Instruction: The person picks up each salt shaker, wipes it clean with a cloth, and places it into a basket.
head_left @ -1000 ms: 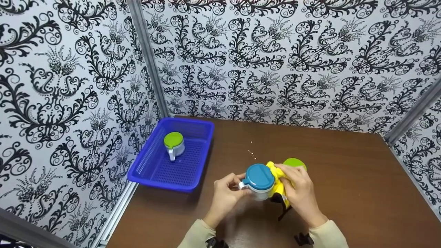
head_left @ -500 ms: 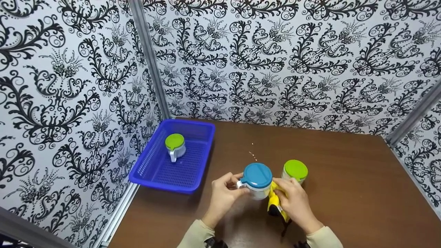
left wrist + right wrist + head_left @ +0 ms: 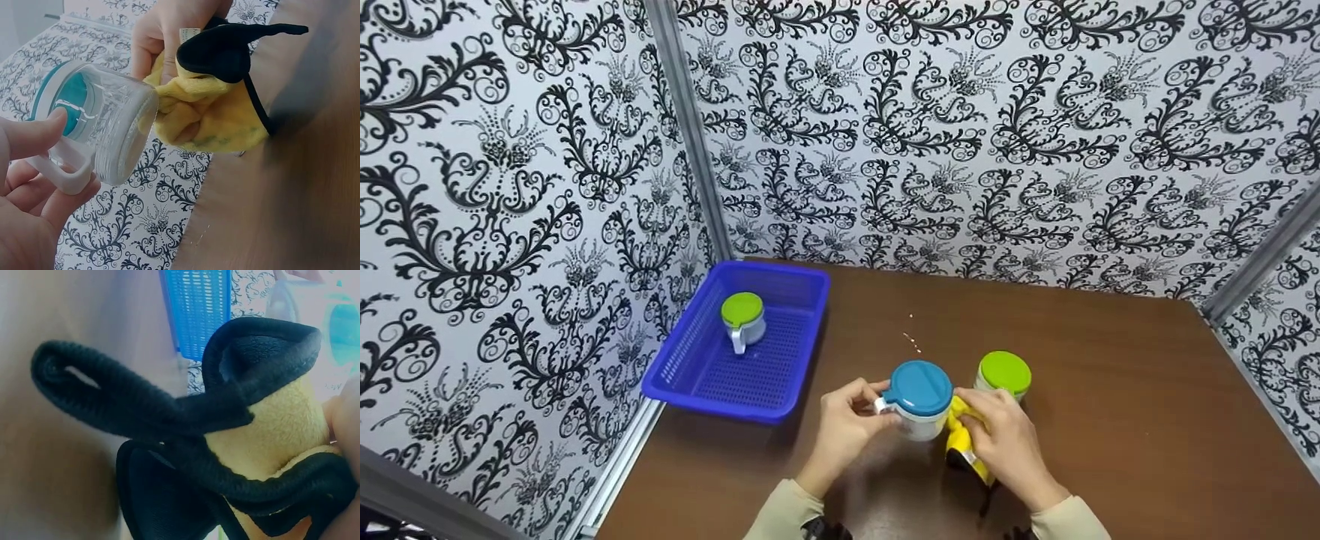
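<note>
Your cloth (image 3: 958, 439) has dropped lower; left grip (image 3: 847, 424) pinches the jar (image 3: 919, 426) by its handle (image 3: 70, 180), right grip (image 3: 1003, 436) bunches cloth; hard rubbing could twist the jar loose.

No readable text, just tiny illegible print on the yellow cloth (image 3: 216, 118) with white tag (image 3: 188, 35)

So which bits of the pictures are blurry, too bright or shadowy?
Head view: mostly sharp, with a pale gleam on the brown table near the bottom; left wrist view: soft, dark shadows on the table; right wrist view: the clear handled jar looks washed out and the table smeary, while the black-trimmed yellow cloth shows more clearly.
</note>
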Available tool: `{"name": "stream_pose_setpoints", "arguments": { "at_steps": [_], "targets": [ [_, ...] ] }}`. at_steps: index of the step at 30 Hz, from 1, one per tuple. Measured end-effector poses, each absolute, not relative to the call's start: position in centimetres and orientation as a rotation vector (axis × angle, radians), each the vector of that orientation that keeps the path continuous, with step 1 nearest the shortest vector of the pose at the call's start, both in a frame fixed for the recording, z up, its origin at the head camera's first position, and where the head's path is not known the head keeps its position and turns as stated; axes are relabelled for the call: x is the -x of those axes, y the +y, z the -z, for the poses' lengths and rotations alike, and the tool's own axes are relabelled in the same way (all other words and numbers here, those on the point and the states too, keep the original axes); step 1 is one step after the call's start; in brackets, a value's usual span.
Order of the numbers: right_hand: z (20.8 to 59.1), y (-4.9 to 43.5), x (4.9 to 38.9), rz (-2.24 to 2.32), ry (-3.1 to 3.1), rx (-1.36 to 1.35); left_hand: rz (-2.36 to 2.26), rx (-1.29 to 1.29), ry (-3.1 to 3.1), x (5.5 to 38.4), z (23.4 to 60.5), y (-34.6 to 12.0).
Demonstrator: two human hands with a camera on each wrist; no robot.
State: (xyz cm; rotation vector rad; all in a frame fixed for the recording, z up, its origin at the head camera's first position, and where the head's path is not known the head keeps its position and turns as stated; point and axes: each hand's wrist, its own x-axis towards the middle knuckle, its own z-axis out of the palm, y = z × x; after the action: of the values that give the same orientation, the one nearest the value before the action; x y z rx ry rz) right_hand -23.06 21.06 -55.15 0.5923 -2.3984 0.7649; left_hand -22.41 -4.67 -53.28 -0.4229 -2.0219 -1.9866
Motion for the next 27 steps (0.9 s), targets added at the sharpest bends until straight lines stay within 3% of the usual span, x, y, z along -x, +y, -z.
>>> {"name": "stream_pose_setpoints", "arguments": {
  "at_steps": [14, 27],
  "targets": [
    [50.0, 21.7, 23.3, -0.642, -2.167, -0.655, 2.057, 0.591, -2.025, 22.5, 54.6, -4.7],
    [49.5, 21.3, 23.3, -0.602, -2.14, -0.846, 2.066, 0.711, -2.03, 22.1, 54.2, -4.8]
  ]
}}
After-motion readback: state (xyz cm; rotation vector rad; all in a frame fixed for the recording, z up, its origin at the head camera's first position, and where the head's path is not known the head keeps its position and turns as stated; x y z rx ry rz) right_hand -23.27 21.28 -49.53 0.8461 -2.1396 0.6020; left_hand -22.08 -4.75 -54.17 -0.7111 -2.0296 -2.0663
